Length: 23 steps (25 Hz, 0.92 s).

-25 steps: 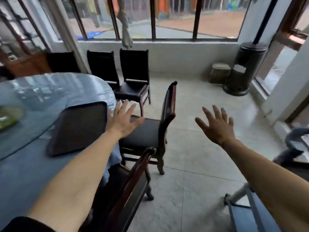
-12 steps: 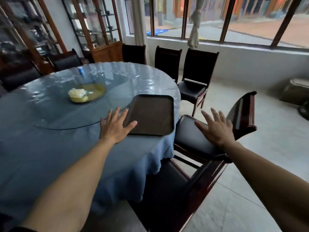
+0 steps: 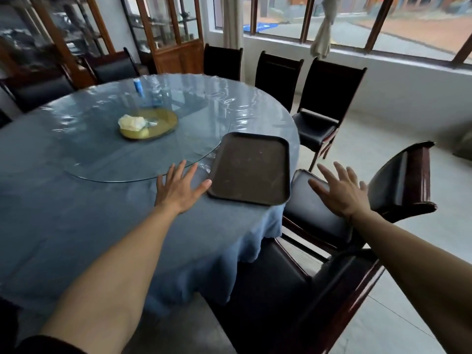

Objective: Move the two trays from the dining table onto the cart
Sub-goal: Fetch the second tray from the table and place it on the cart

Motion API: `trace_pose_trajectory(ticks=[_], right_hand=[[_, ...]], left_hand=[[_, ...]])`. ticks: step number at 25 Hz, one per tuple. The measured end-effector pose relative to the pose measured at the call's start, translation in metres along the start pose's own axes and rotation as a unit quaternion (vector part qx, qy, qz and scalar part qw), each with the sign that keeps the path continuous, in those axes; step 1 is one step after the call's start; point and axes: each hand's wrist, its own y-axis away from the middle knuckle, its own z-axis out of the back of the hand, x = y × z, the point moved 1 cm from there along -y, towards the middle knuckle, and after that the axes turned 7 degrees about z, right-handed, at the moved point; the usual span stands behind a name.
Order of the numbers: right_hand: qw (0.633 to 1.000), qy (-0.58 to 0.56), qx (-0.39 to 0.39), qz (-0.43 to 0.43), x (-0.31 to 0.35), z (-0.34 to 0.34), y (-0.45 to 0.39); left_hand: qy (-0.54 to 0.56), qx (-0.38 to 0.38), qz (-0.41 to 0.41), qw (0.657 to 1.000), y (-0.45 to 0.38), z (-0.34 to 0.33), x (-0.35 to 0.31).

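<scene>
I see 1 flat dark brown plastic tray (image 3: pixel 249 168) lying on the big round counter with the blue cloth (image 3: pixel 76 226). The tray sits near the counter's right edge, and its far corner lies over the rim of the round glass turning plate (image 3: pixel 107 154) in the middle. I can find only 1 tray here, and it looks bare.

My left hand (image 3: pixel 178 189) is stretched out over the blue cloth, just left of the tray. Its grip is wide open, all fingers spread, and it holds nothing. The thumb tip is right at the tray's near left corner; I cannot tell if it touches.

My right hand (image 3: pixel 341 190) is out past the counter edge, over the black padded seat of a dark wooden chair (image 3: pixel 403 180). Its grip is wide open too, and it holds nothing. It is near the tray's right side but apart from it.

On the glass plate sits a round yellow dish (image 3: pixel 153 123) with something white and crumpled in it. More black chairs (image 3: pixel 324 98) stand around the counter by the window.
</scene>
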Motion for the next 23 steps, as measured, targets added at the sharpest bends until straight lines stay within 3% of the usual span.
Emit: trace_pose_trajectory(ticks=[9,18,23], right_hand=[[0.997,-0.063,0.033,0.012,-0.005,-0.061,-0.128],[0.982,-0.131,0.109,-0.082,-0.034,-0.166,-0.25],[0.953,-0.237,0.119,-0.144,-0.038,-0.201,-0.308]], left_hand=[[0.015,0.045,0.049,0.998,-0.096,-0.048,-0.027],[0.094,0.127,0.137,0.978,-0.229,-0.143,-0.036],[0.179,0.177,0.196,0.948,-0.288,-0.176,-0.049]])
